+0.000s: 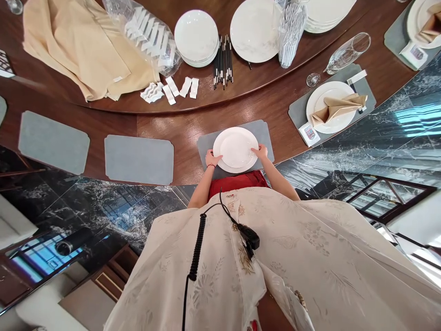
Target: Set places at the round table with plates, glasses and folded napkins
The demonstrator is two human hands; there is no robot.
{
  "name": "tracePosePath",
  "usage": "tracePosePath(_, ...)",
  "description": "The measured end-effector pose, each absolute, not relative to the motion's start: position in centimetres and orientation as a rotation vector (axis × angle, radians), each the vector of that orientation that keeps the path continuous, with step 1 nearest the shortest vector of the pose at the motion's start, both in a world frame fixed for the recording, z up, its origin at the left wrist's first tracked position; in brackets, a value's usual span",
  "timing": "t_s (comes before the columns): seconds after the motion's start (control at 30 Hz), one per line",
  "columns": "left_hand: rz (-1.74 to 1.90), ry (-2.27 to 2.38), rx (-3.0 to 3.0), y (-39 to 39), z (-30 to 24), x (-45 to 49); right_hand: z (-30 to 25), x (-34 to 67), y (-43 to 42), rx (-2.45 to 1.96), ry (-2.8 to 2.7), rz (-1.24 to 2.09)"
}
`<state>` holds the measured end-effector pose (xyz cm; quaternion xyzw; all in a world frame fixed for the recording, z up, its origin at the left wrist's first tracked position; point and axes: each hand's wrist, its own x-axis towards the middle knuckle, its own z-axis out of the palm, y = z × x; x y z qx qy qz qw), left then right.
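A large white plate (235, 168) with a smaller white plate (237, 150) on it lies over a grey placemat (262, 131) in front of me. At its left rim my left hand (212, 158) grips, thumb on top of the rim and fingers at the side or beneath, partly hidden. My right hand (260, 151) holds the opposite side, its thumb reaching over the rim toward the smaller plate. Whether the large plate rests fully on the placemat I cannot tell.
Two bare grey placemats (139, 159) lie to the left. A laid setting with a folded napkin (337, 108) and a tipped glass (347, 53) is at right. On the raised turntable (193, 105) are stacked plates (196, 36), black chopsticks (223, 62), white rests (172, 87) and beige cloths (76, 50).
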<state>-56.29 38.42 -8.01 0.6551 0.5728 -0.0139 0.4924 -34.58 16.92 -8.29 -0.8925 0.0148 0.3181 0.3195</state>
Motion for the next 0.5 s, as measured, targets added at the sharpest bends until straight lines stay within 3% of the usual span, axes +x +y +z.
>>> tracePosePath(0.5,0.045,1.324,1.519,38.4,-8.3,-57.4,-9.3,-33.8,15.9,-2.269,0.065,0.823)
